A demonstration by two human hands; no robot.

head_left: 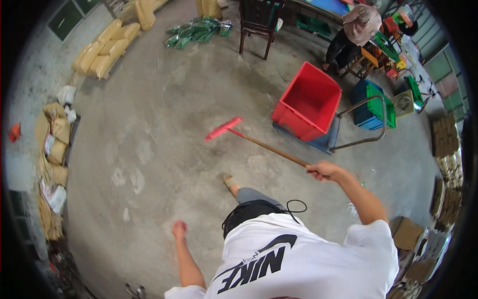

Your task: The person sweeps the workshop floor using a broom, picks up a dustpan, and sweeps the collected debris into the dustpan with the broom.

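Note:
My right hand (322, 171) is wrapped round the wooden handle of a broom (273, 148). The handle slants away to the left and ends in a wide pinkish-red head, which is over the concrete floor in front of me. Down at my left side hangs my left hand (179, 229), apart from the broom. It looks small and smeared, so its fingers do not show clearly. Beyond my right hand a large red bin (298, 121) rests tilted on a blue trolley (326, 138) with a metal handle.
Blue and green crates (371, 103) stand right of the bin, near a bending person (361, 27). A dark wooden chair (258, 25) and green bundles (199, 31) are ahead. Yellow sacks (107, 47) lie far left; tan sacks (59, 129) line the left wall; cartons (409, 234) stand right.

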